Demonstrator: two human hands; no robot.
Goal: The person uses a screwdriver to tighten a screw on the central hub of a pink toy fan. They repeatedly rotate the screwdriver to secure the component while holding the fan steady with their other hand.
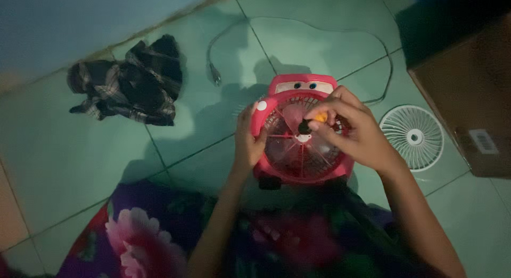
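A small red car-shaped fan (298,150) lies face up on the floor tiles in front of my lap. Its front grille is off, so the pale blades show. My left hand (248,142) grips the fan's left rim. My right hand (348,129) is over the fan's middle, fingers pinched on a screwdriver (313,121) with a black and yellow handle, its tip at the hub.
A round white fan grille (412,137) lies on the tiles to the right. A grey cable with a plug (215,73) loops behind the fan. A crumpled checked cloth (133,83) lies at the left. A brown cardboard box (468,91) stands at the right.
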